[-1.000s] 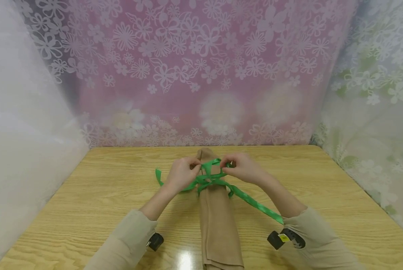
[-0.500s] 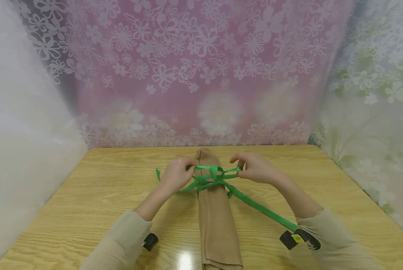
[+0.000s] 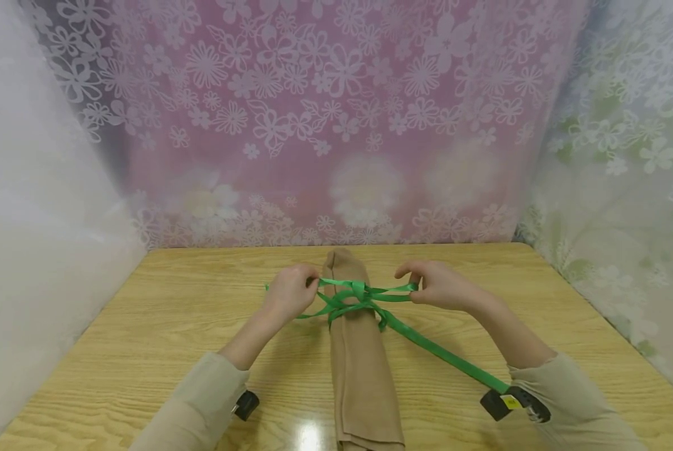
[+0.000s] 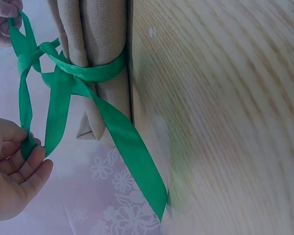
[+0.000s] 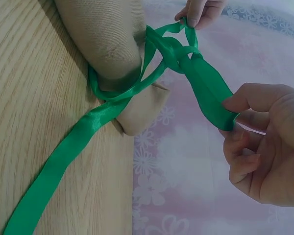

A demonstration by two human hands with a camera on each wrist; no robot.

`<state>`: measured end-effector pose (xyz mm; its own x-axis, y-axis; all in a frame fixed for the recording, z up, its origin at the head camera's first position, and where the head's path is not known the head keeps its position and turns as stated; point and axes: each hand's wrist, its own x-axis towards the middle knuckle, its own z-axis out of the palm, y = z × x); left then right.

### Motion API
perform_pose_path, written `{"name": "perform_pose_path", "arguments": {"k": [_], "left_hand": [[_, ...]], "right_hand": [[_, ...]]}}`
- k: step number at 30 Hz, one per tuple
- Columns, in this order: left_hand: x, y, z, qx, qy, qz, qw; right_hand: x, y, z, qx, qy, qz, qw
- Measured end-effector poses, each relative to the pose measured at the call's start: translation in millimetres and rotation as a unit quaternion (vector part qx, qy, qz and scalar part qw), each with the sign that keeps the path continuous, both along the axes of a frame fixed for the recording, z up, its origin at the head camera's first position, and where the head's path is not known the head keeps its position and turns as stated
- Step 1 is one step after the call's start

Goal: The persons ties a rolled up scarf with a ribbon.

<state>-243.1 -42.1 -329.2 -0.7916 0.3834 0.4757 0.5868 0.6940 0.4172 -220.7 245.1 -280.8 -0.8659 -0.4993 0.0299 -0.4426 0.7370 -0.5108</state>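
Observation:
A rolled tan cloth (image 3: 365,369) lies lengthwise on the table, with a green ribbon (image 3: 359,291) tied around its far part. My left hand (image 3: 290,291) pinches one ribbon loop left of the roll; in the left wrist view that loop (image 4: 59,107) runs from the fingers to a loose knot. On the other side, my right hand (image 3: 440,285) pinches a second loop (image 5: 210,93) between thumb and fingers. Both loops stretch out from the knot (image 5: 179,56) above the cloth. One long tail (image 3: 449,357) slants toward the right sleeve, and another tail (image 4: 132,152) hangs on the left.
The wood-grain table (image 3: 173,326) ends at a pink floral curtain (image 3: 314,125). Pale plastic sheeting (image 3: 43,219) stands on the left, a floral sheet (image 3: 624,188) on the right. Black wrist cameras (image 3: 246,405) are strapped at both sleeves.
Both hands have drawn apart, the right hand farther, pulling the loops out sideways. The knot between them has tightened into a narrower crossing above the roll.

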Motion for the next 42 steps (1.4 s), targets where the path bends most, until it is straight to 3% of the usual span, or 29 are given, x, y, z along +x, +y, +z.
{"name": "perform_pose_path", "arguments": {"k": [5,13,20,25,35,42], "left_hand": [[-1.5,-2.0,-1.2,-0.006,0.016,0.008,0.9998],[-3.1,-3.4,-3.1,-0.003,0.024,0.008,0.9997],[-2.8,-3.4,-3.1,-0.009,0.014,0.017,0.9997],[-3.7,-3.4,-3.2,-0.013,0.016,0.019,0.9996],[-4.8,-3.4,-3.4,-0.013,0.021,0.02,0.9995],[-3.7,-5.6,-2.8,-0.011,0.028,0.018,0.9994]], "right_hand": [[0.3,5,-0.9,-0.001,0.002,-0.012,0.9999],[0.7,12,-2.4,-0.053,-0.002,-0.029,0.9982],[2.9,14,-0.4,-0.01,0.032,-0.05,0.9982],[2.4,14,-1.9,0.002,0.069,-0.065,0.9955],[1.2,15,-1.7,0.007,0.091,-0.097,0.9911],[6.1,17,-1.8,0.043,0.13,-0.109,0.9846]]}}
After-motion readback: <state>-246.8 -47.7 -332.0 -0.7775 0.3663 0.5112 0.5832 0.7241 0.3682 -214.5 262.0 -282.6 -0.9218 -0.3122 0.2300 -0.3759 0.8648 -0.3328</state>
